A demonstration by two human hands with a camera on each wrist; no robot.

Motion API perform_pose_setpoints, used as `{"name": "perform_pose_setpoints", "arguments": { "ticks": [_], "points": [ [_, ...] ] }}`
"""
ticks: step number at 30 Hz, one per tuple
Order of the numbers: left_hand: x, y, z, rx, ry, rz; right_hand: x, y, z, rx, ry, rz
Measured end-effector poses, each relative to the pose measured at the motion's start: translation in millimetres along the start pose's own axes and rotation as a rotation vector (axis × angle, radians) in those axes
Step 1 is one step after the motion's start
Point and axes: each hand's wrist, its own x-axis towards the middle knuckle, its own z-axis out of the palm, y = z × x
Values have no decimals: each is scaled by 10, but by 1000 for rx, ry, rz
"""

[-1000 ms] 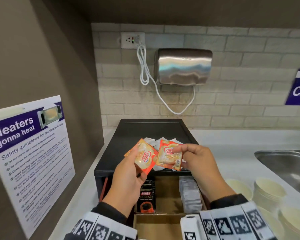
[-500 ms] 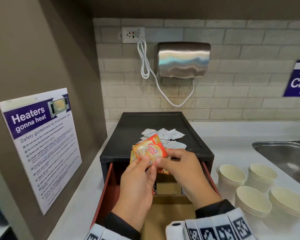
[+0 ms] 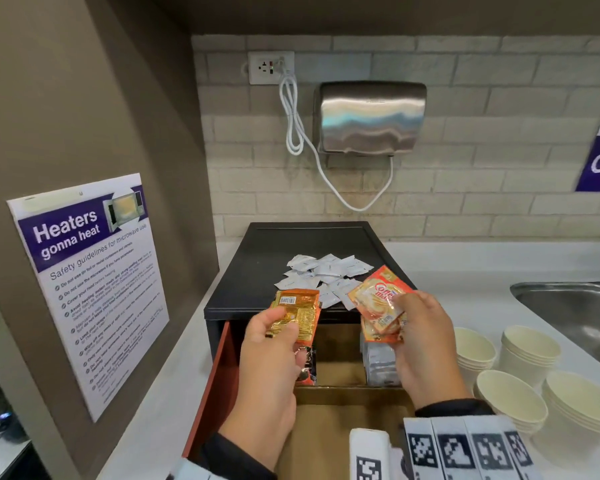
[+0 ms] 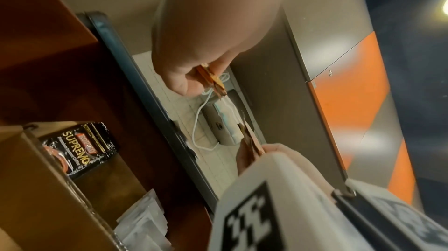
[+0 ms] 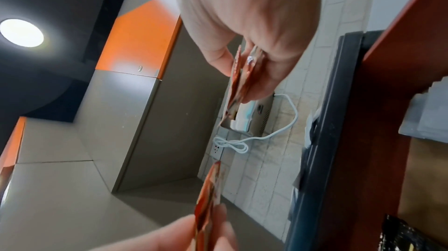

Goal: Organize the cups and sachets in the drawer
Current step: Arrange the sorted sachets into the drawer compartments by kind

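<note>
My left hand (image 3: 282, 332) pinches one orange sachet (image 3: 298, 315), barcode side up, above the open drawer (image 3: 222, 379). My right hand (image 3: 403, 315) grips a small bunch of orange creamer sachets (image 3: 378, 303) a little to the right. In the left wrist view the left hand (image 4: 191, 75) pinches its orange sachet (image 4: 211, 81) edge-on. In the right wrist view the right hand (image 5: 252, 75) holds its sachets (image 5: 238, 84) fanned. A pile of white sachets (image 3: 323, 275) lies on the black box top (image 3: 278, 244). Black coffee sachets (image 3: 307, 367) and grey sachets (image 3: 378, 365) stand in the drawer.
Stacks of paper cups (image 3: 513, 398) stand on the white counter at the right, beside a steel sink (image 3: 575, 313). A brown wall with a poster (image 3: 87, 282) closes the left. A hand dryer (image 3: 371, 117) and its cord hang on the tiled back wall.
Half a second ago both hands held the orange sachets together. They have since parted: the left took one sachet to the left, the right kept the others.
</note>
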Motion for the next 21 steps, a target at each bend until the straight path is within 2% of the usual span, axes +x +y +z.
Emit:
{"name": "perform_pose_setpoints", "arguments": {
  "ticks": [9,12,17,21],
  "points": [
    [49,-43,-2,151,-63,130,13,115,57,6,-14,184],
    [43,-63,-9,191,-65,187,-6,141,78,-12,-111,225],
    [79,-71,-61,224,-50,208,-3,169,74,-133,-239,201],
    [126,-90,-108,238,-51,215,-35,152,76,-222,-272,239]
  ]
}}
